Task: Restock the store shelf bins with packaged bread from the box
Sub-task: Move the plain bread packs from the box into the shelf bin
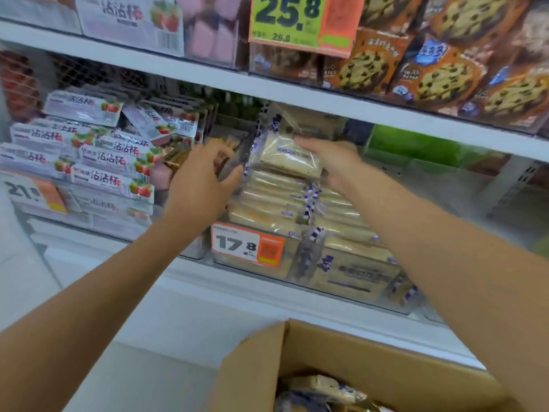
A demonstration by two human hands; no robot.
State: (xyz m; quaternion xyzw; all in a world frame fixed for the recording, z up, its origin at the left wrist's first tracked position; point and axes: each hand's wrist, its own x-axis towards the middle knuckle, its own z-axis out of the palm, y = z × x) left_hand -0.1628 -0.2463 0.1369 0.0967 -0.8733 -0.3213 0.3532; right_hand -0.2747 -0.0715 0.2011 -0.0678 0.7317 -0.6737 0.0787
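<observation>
Our right hand point(329, 163) lies flat on the top bread packet point(285, 157), fingers straight, pressing on its right half and grasping nothing. Our left hand point(202, 182) is just beside the packet's left end, fingers spread and loosely bent, holding nothing. Its thumb reaches the crimped edge of the wrapper, though we cannot tell if it touches. So the packet sits between our hands, under the right palm and beside the left thumb.

That packet tops a stack point(267, 209) of like packets that fills the clear bin point(294, 272) on the middle shelf. An orange tag point(248, 245) marked 17.8 hangs on the bin's front.

Below our forearms is the open box point(341, 349), close to us, with more wrapped bread point(320, 388) showing at its bottom edge.

Left of the bin we see piled strawberry packs point(98, 156). On the shelf above, to the right, stand cookie bags point(445, 69), and beside them a big tag marked 25.8 point(297, 19).
</observation>
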